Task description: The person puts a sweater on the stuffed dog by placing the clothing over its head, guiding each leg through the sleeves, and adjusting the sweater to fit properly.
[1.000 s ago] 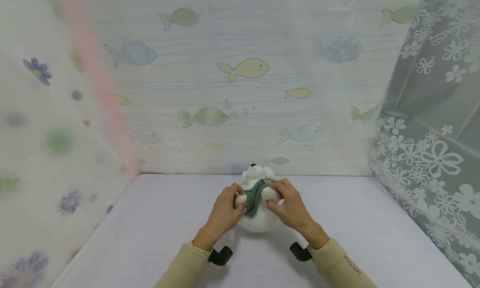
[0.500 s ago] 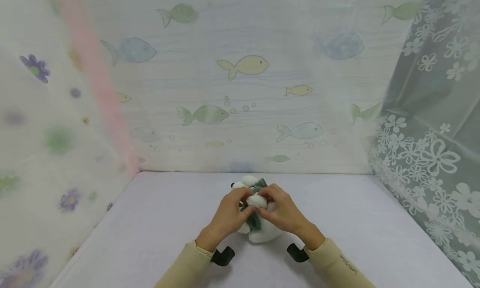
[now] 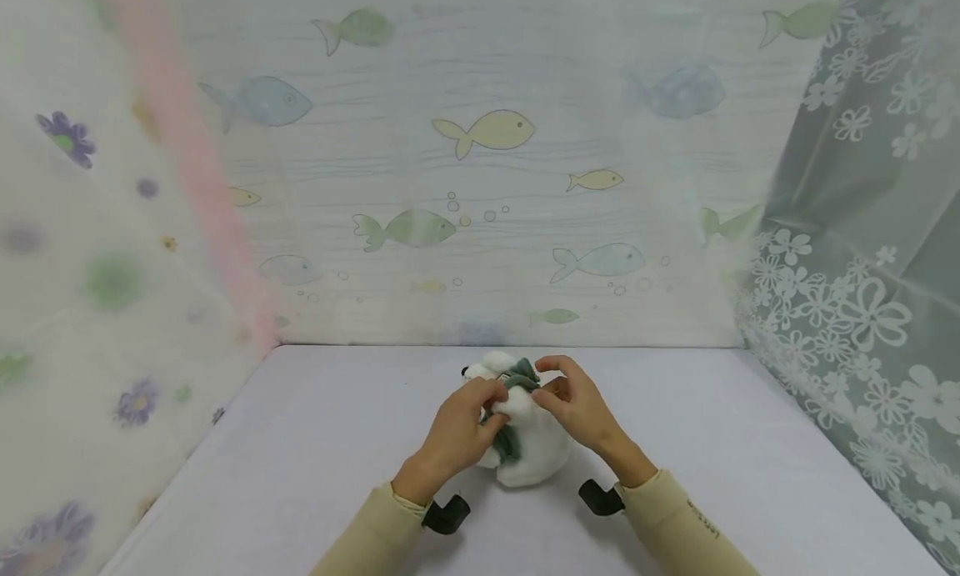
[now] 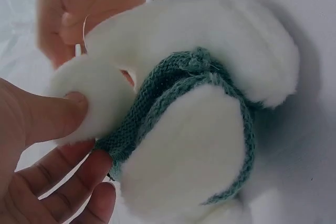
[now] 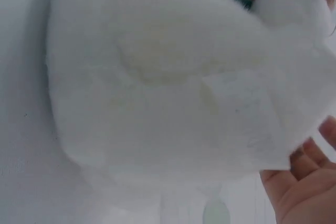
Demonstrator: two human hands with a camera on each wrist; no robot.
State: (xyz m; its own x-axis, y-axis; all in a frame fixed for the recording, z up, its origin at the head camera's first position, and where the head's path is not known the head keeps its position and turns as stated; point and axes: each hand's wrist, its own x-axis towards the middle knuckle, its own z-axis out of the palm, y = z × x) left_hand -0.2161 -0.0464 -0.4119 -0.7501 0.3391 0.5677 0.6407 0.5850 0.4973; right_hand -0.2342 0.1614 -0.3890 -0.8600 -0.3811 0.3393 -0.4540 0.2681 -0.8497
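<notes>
Pale table [image 3: 300, 476], fish-print wall [image 3: 487, 184] behind; left hand [image 3: 457, 430] pinching plush toy [image 3: 528, 455], right hand [image 3: 573, 405] curled on its green knit [image 3: 517, 380]; face hidden

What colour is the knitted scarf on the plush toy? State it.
Muted teal-green; the scarf on the white plush toy shows best in the left wrist view.

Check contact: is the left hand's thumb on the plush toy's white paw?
Touching. The left wrist view shows the left hand pressing its thumb into the plush toy's white paw.
</notes>
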